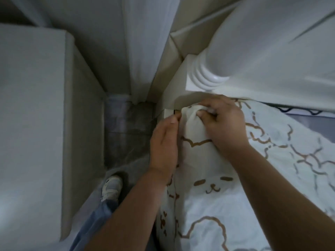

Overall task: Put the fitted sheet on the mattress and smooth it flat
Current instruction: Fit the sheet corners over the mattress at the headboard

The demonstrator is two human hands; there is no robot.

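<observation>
The fitted sheet is white with brown cartoon outlines and covers the mattress at the lower right. Its corner is bunched up against the white headboard. My right hand pinches that bunched corner from the right, fingers curled into the cloth. My left hand holds the sheet's edge on the left side of the corner, fingertips pressed to the fabric. A strip of grey mattress with dark trim shows bare at the far right under the headboard.
A tall white cabinet stands to the left, leaving a narrow floor gap beside the bed. My shoe and blue trouser leg stand in that gap. Pale curtains hang behind. The headboard's turned post overhangs the corner.
</observation>
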